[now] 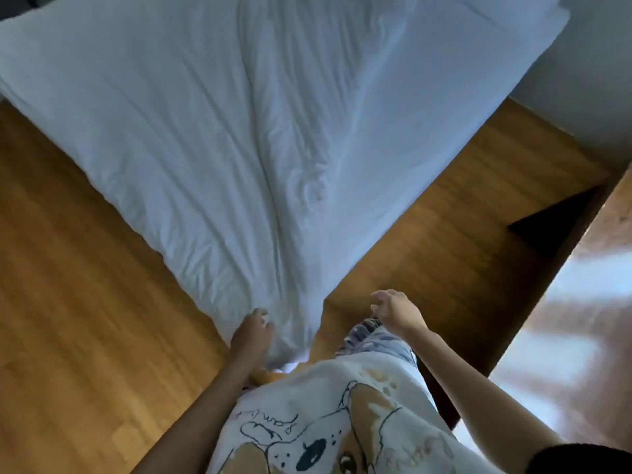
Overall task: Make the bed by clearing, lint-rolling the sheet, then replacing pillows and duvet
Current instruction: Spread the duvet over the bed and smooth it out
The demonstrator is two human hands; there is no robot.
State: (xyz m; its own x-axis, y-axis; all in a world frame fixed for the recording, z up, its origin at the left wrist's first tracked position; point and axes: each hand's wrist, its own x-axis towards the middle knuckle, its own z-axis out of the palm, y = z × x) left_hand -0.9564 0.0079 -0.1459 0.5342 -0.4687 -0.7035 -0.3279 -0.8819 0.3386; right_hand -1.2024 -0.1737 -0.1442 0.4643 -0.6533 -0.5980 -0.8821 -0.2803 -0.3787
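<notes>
Fingers (pixel 263 318) of left hand (pixel 251 333) grip duvet (pixel 219 131) corner.

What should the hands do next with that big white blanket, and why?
Probably bring the free right hand over to take the duvet corner too. The left hand is at that corner alone, and the cover is creased down the middle, so a two-handed pull could smooth it.
</notes>
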